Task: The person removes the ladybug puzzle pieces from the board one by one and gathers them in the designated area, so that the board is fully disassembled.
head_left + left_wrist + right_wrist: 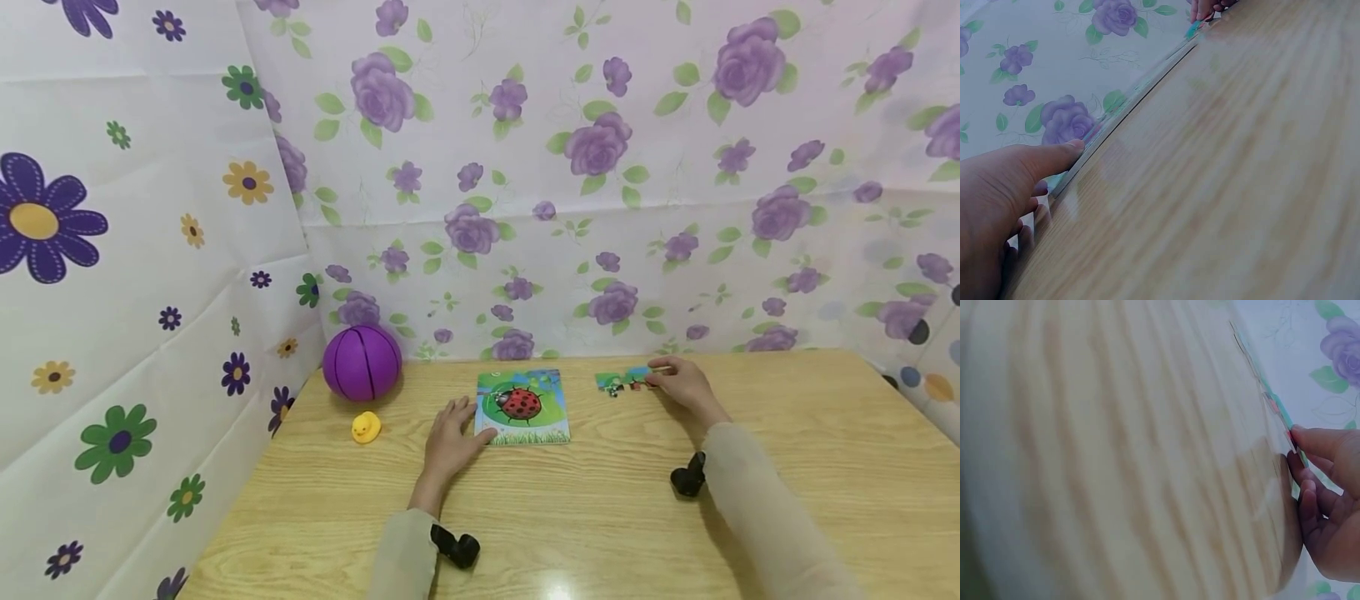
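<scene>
A square ladybug picture puzzle (555, 417) lies flat on the table. My left hand (452, 442) rests at its near left corner, thumb touching the front edge and the other fingers spread along the left side. In the left wrist view the thumb (1054, 157) lies straight against the puzzle's thin edge. Farther right, a small group of joined jigsaw pieces (611, 382) lies near the back of the table. With thumb and forefinger my right hand (682, 385) pinches a jigsaw piece (1290, 439) at that group's right end; its remaining fingers are curled underneath.
A purple ball (362, 363) stands at the back left corner of the wooden table (600, 517), with a yellow rubber duck (366, 427) in front of it. Flowered cloth (480, 275) hangs right behind the table's back edge, and another flowered cloth (150, 350) hangs along the left.
</scene>
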A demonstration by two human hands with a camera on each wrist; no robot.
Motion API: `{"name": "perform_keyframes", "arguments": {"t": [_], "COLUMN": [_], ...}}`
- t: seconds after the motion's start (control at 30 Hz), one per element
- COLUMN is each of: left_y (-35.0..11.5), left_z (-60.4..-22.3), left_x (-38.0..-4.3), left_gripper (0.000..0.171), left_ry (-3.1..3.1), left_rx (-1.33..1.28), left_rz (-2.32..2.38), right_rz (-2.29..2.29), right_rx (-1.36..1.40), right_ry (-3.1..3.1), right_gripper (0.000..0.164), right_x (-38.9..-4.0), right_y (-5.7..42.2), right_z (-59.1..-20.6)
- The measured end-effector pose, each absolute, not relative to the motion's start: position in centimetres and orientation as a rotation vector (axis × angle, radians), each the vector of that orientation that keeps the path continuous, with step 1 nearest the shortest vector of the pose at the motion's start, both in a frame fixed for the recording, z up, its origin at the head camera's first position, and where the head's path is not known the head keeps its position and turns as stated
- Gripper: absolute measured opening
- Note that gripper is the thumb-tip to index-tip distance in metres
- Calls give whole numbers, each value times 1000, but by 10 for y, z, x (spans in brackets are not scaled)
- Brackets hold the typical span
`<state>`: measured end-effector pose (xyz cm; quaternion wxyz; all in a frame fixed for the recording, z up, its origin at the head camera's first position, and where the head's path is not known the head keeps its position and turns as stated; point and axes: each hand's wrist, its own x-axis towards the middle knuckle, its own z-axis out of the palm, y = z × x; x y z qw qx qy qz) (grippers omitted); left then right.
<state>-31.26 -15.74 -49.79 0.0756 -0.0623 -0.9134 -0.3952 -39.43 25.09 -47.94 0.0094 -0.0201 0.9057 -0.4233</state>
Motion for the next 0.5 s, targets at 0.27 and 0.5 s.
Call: {"name": "perform_keyframes", "arguments": {"t": [0.27,0.5], "left_y": [-157,-157], "left_z": [-497,-497], "left_x": [-313,-313], "left_gripper": [67,67], "left_ry": [-2745,-2747], "left_rx": [-190,-194], "left_rz": [-1174,-1173], "right_rz": [-1307,-1287], "right_rx": [-42,-47], "right_ry": [2870,2904], "right_gripper": [42,43], "right_x": [-391,-389], "right_y": [246,245], "right_z": [-480,-480]}}
